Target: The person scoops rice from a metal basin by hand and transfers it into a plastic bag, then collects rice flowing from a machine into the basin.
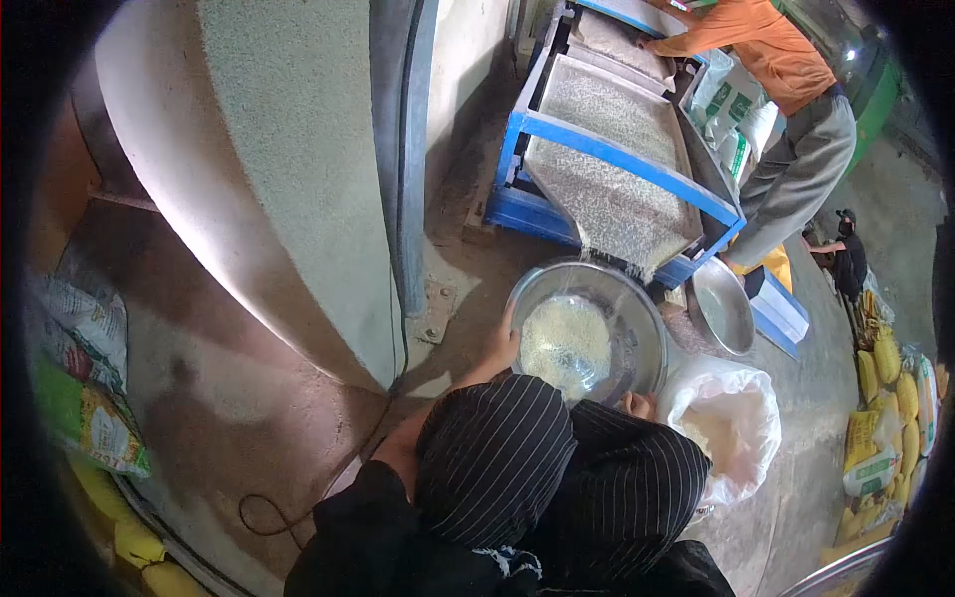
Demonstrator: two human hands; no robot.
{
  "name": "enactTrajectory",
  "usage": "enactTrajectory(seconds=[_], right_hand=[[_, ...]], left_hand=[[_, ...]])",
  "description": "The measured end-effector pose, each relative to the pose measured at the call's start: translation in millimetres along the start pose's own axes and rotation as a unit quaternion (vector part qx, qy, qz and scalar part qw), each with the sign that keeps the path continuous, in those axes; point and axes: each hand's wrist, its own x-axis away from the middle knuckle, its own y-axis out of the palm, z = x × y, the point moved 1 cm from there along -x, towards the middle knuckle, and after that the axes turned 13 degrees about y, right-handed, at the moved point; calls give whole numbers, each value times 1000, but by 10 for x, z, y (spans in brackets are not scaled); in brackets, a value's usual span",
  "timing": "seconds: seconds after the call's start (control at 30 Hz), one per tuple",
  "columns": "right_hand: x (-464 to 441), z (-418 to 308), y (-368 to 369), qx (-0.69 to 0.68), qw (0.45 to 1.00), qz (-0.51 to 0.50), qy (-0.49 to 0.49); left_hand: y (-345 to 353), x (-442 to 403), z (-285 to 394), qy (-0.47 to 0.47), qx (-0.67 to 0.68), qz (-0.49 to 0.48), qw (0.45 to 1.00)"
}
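A large shiny basin (645, 343) sits in front of my knees, below the lip of a blue-framed sieving machine (627, 149). White grains like rice (567, 338) lie in the basin, and more spill toward it from the machine's chute (617, 234). My left hand (500, 348) grips the basin's left rim. At the lower right rim, my right hand (639, 405) is closed on the edge, partly hidden by my knee. Close to that hand stands an open white sack (751, 398) with pale grain inside.
Beside the machine's outlet a metal bowl (724, 308) leans tilted. A person in an orange shirt (776, 50) reaches onto the machine's upper end. A concrete column (298, 149) rises at left. Filled sacks (895, 398) line the right, near another person (849, 254). A cable (269, 527) lies on the floor.
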Motion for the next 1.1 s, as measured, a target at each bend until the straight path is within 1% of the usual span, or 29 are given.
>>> enactTrajectory(seconds=[0.03, 0.1, 0.13, 0.23, 0.3, 0.4, 0.43, 0.5, 0.63, 0.7, 0.73, 0.8, 0.87, 0.9, 0.93, 0.97, 1.0, 1.03, 1.07, 1.1], right_hand=[[1, -2, -4, 1, 1000, -1, -1], [-4, -11, -21, 25, 1000, -10, -4], [-16, 39, 12, 26, 1000, -11, -5], [-18, 84, 41, -5, 1000, -29, -4], [18, -54, -75, 32, 999, -4, -9], [21, -104, -97, 43, 999, 1, -4], [29, -85, -79, 44, 999, -1, -3], [31, -66, -42, 0, 999, 34, -15], [17, -24, -23, 19, 999, 22, -13], [60, -189, -169, -7, 999, 14, -31], [50, -218, -188, -6, 1000, 9, -25], [53, -213, -190, 13, 999, -23, 30], [-87, 300, 159, -111, 993, -39, 21], [3, 316, 190, -89, 995, 20, -28], [-48, 253, 253, 13, 993, 110, -42], [-122, 308, 200, -18, 997, -53, 52], [-17, -40, -123, -1, 998, -60, 24], [25, -222, -263, 12, 998, -64, -9], [-15, -164, -194, -8, 998, -54, -8], [-24, -81, -127, -27, 999, -44, -10]], left_hand=[[15, 5, -17, -1, 0, 1, 1000], [34, 5, -30, 44, 4, 34, 998], [49, 6, -48, 42, 4, 35, 998], [42, 1, -71, 28, -13, 30, 999], [16, -7, -50, -14, 22, -10, 1000], [20, -4, -53, -36, 8, -20, 999], [11, -8, -30, -37, 9, -21, 999], [-14, -20, 26, -32, 22, -21, 999], [-85, -62, 114, -42, 17, -42, 998], [-111, -91, 77, -82, 17, -117, 990], [-127, -100, 64, -87, 17, -123, 988], [-135, -106, 49, -41, 15, -150, 988], [-168, -122, 0, -35, 24, -209, 977], [-233, -142, 124, -66, 26, -243, 967], [-258, -155, 131, -19, 45, -243, 969], [-273, -143, 124, -90, 32, -284, 954], [-251, -103, -77, -41, 20, -290, 956], [-336, -87, 64, -79, 3, -306, 949], [-421, -44, 253, -78, 12, -282, 956], [-482, 106, 274, -98, 15, -284, 954]])
